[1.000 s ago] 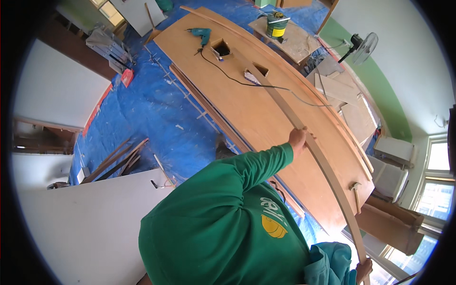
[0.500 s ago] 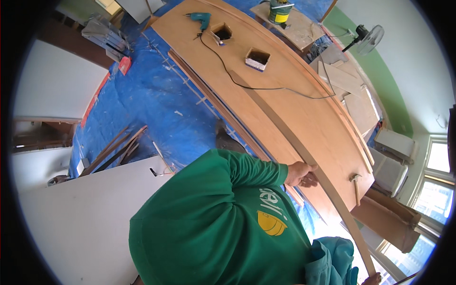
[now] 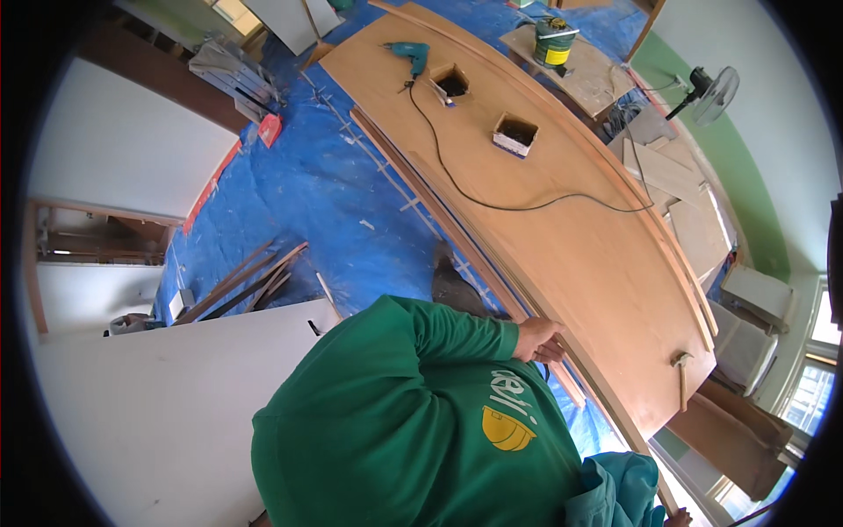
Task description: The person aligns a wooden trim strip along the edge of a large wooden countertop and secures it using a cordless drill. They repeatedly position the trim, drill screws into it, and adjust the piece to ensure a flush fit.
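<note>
A long, narrow wooden strip (image 3: pixel 603 395) runs lengthwise along the near edge of a large wood panel (image 3: pixel 562 255). My left hand (image 3: pixel 539 341) grips the strip partway along, fingers curled around its edge. At the lower right rim, my right hand (image 3: pixel 678 518) is at the strip's near end and mostly cut off; its fingers barely show. A claw hammer (image 3: pixel 682 379) lies on the panel's right end. Farther up the panel are a teal corded power drill (image 3: pixel 410 58) and two small open cardboard boxes, one nearer (image 3: pixel 516 134) and one farther (image 3: pixel 450 84).
Blue sheeting (image 3: pixel 325 211) covers the floor. Several wood offcuts (image 3: pixel 241 279) lie at left beside a white board (image 3: pixel 176 395). A green bucket (image 3: pixel 555 44) stands on a low table beyond the panel, with a fan (image 3: pixel 716 95) at right. The drill's cord (image 3: pixel 536 207) crosses the panel.
The strip has moved from lying across the panel's middle to its near edge, with my left hand still holding it. The whole view has shifted slightly, so surroundings sit farther right and lower.
</note>
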A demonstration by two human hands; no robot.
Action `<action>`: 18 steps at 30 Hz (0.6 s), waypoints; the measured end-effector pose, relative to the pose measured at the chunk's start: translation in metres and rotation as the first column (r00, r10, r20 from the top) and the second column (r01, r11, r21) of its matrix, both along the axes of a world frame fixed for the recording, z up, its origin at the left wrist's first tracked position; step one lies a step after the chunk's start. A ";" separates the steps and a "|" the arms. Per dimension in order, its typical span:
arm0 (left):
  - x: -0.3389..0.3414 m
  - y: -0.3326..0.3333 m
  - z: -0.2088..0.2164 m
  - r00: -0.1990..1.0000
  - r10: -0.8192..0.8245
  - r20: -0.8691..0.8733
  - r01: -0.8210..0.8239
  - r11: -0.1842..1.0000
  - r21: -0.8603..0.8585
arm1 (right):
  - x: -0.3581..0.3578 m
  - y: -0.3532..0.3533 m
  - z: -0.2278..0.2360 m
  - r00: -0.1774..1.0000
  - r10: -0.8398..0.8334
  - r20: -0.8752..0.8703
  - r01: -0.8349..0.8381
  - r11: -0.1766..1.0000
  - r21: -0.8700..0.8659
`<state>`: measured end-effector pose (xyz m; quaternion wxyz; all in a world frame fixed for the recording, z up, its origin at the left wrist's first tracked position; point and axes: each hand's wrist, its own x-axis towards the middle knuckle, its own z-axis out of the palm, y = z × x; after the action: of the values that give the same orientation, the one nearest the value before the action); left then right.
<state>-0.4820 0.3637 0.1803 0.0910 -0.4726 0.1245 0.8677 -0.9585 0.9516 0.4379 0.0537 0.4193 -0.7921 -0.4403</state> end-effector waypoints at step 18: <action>0.198 -0.211 -0.133 0.777 0.607 0.165 -0.528 0.772 -0.353 | 0.202 -0.179 -0.259 0.728 -0.207 0.654 0.477 0.838 -0.265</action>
<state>-0.2836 0.1523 0.0469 -0.2311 -0.6094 0.0856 0.7536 -0.7567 0.7730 0.1785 -0.1964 0.3577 -0.9067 -0.1069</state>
